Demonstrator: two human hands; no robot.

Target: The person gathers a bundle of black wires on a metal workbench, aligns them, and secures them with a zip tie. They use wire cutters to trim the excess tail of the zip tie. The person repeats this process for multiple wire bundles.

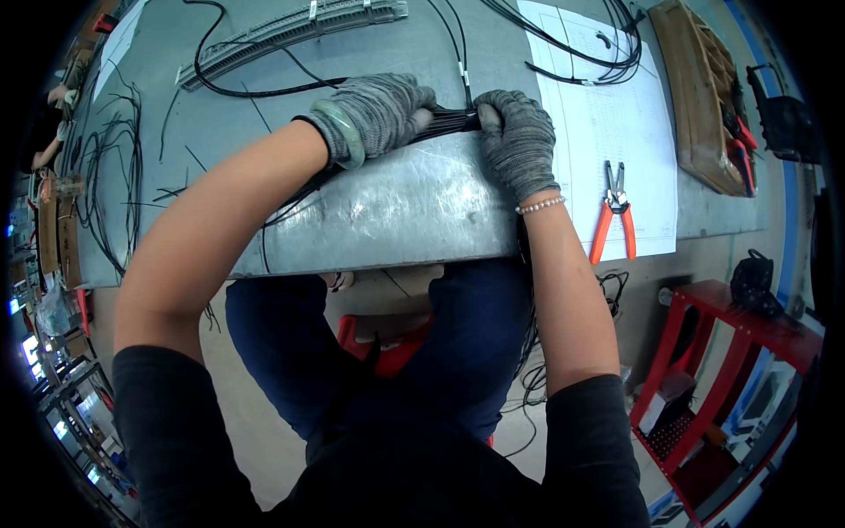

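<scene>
Two hands in grey knit gloves meet at the top centre of the frame over a bundle of black cables, which lies near the front edge of the metal table. The left hand curls its fingers around the bundle from the left side; the right hand has its thumb and fingers closed on the bundle's right end. The gloves cover much of the bundle, so how each fingertip sits cannot be told.

Behind the left hand, a thick black cable sweeps across the upper left, passing over a long grey slotted strip. Thin loose wires straggle over the tabletop at left. At upper right, a cable coil lies partly on white printed sheets, hiding some of their surface; lower on the sheets rest orange-handled pliers, jaws pointing up the frame. Further right stands a wooden tray with compartments. At lower right is a red cart bearing a black bag.
</scene>
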